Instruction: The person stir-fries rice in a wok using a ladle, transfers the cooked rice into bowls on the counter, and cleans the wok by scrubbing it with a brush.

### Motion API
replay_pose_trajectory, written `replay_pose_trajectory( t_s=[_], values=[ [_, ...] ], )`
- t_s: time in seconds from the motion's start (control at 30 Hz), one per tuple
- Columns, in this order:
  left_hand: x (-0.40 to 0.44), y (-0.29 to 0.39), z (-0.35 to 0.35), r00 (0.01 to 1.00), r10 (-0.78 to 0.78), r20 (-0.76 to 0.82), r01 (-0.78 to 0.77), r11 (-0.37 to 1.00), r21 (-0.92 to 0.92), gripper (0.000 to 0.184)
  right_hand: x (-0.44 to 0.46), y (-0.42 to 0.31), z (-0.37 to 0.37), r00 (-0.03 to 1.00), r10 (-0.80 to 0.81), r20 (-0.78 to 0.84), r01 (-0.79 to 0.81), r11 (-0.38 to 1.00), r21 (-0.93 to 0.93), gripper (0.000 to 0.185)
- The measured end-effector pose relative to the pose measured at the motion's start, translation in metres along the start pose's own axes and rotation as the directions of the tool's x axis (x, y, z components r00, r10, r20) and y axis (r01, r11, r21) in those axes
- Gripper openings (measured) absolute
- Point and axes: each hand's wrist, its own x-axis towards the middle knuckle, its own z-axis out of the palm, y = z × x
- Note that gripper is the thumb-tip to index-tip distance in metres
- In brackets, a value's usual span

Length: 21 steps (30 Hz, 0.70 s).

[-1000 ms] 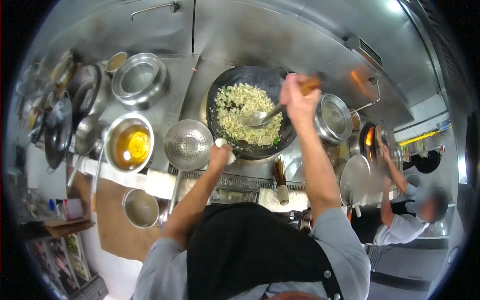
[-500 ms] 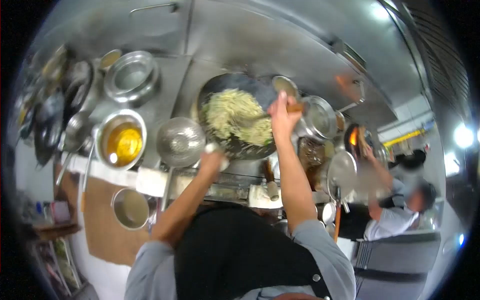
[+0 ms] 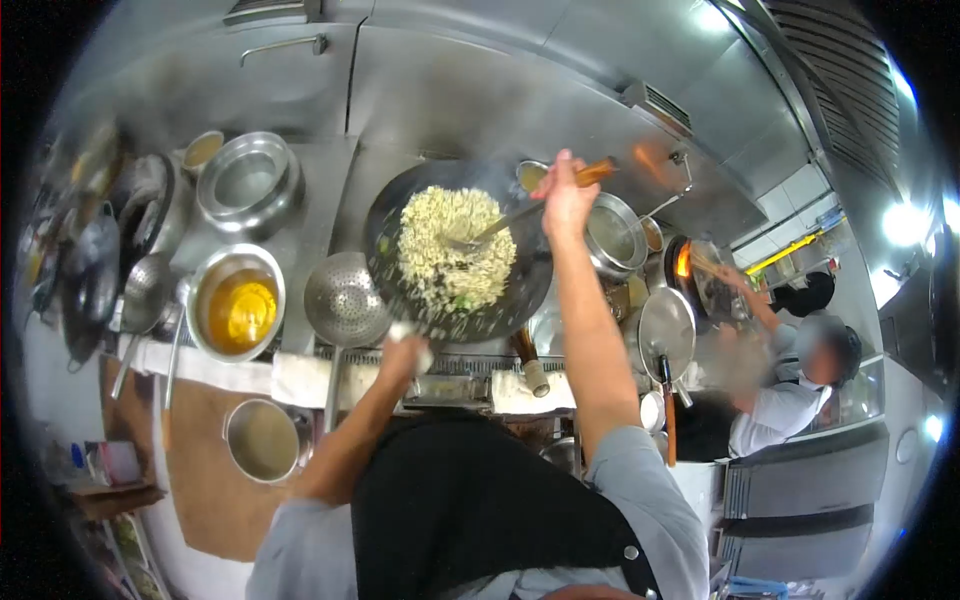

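My right hand (image 3: 567,203) is closed round the wooden handle of a metal ladle (image 3: 505,221), whose bowl lies among chopped pale food (image 3: 452,250) with green bits. That food sits in a large black wok (image 3: 535,285), and some pieces look blurred by motion. At the wok's near left edge, my left hand (image 3: 403,362) is closed on a white cloth (image 3: 410,340) against the rim. Just left of the wok rests a perforated strainer (image 3: 345,300).
A bowl of yellow oil (image 3: 240,305) and stacked metal pots (image 3: 250,185) stand left. A brush (image 3: 533,375) lies on a towel near the front edge. Right are a pot (image 3: 613,235), a mesh strainer (image 3: 667,330) and a co-worker (image 3: 780,400) by a flame.
The view has shifted, with most things now further left in it. The wok looks more tilted, and the food has gathered and moved within it. Both hands keep their holds.
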Motion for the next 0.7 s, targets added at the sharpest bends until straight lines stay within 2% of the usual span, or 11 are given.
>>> replay_pose_trajectory(
  t_s=[0.03, 0.07, 0.1, 0.2, 0.27, 0.33, 0.37, 0.4, 0.47, 0.57, 0.7],
  values=[
    [-0.02, -0.005, -0.019, 0.999, 0.015, -0.03, -0.015, 1.0, 0.005, 0.015, 0.016, -0.011, -0.013, 0.999, -0.025, -0.041, 0.024, 0.999, -0.025, 0.031],
    [-0.028, -0.019, -0.049, 0.995, -0.099, -0.02, 0.101, 0.988, 0.115, 0.02, 0.022, -0.046, -0.02, 0.999, -0.032, -0.042, 0.032, 0.999, -0.008, 0.032],
    [-0.044, -0.02, -0.055, 0.988, -0.114, -0.102, 0.125, 0.987, 0.102, 0.02, 0.021, -0.08, -0.021, 0.995, -0.045, -0.084, 0.045, 0.999, -0.011, 0.035],
    [-0.055, 0.02, -0.006, 0.988, -0.102, -0.114, 0.095, 0.993, -0.067, 0.02, -0.011, -0.149, -0.021, 1.0, -0.016, -0.024, 0.017, 0.999, 0.045, 0.042],
    [-0.022, 0.054, 0.044, 0.994, -0.041, -0.106, 0.031, 0.995, -0.096, 0.025, -0.039, -0.135, -0.016, 1.0, 0.008, -0.015, -0.007, 0.998, 0.063, 0.031],
    [0.054, 0.022, 0.047, 0.994, -0.108, 0.014, 0.109, 0.993, -0.046, 0.024, -0.056, -0.06, 0.006, 0.999, 0.045, 0.011, -0.043, 0.99, -0.135, 0.027],
    [0.055, 0.019, 0.046, 0.997, -0.062, -0.041, 0.065, 0.994, 0.083, 0.025, -0.056, -0.013, 0.011, 0.997, 0.056, 0.044, -0.054, 0.997, -0.056, 0.026],
    [0.038, 0.015, 0.04, 0.995, -0.083, -0.062, 0.086, 0.996, 0.039, 0.025, -0.05, 0.014, 0.011, 0.995, 0.065, 0.07, -0.067, 0.998, 0.017, 0.024],
    [0.012, -0.006, 0.008, 0.996, -0.088, -0.009, 0.088, 0.996, -0.008, 0.019, -0.012, -0.009, 0.001, 0.999, 0.031, 0.026, -0.031, 0.999, -0.025, 0.025],
    [-0.034, -0.02, -0.046, 0.985, -0.147, -0.088, 0.162, 0.967, 0.197, 0.018, 0.011, -0.092, -0.016, 0.999, -0.035, -0.032, 0.036, 0.999, 0.023, 0.032],
    [-0.03, 0.016, 0.014, 0.995, -0.065, -0.072, 0.061, 0.996, -0.064, 0.016, -0.023, -0.142, -0.019, 1.0, 0.011, -0.005, -0.011, 0.996, 0.091, 0.038]
  ],
)
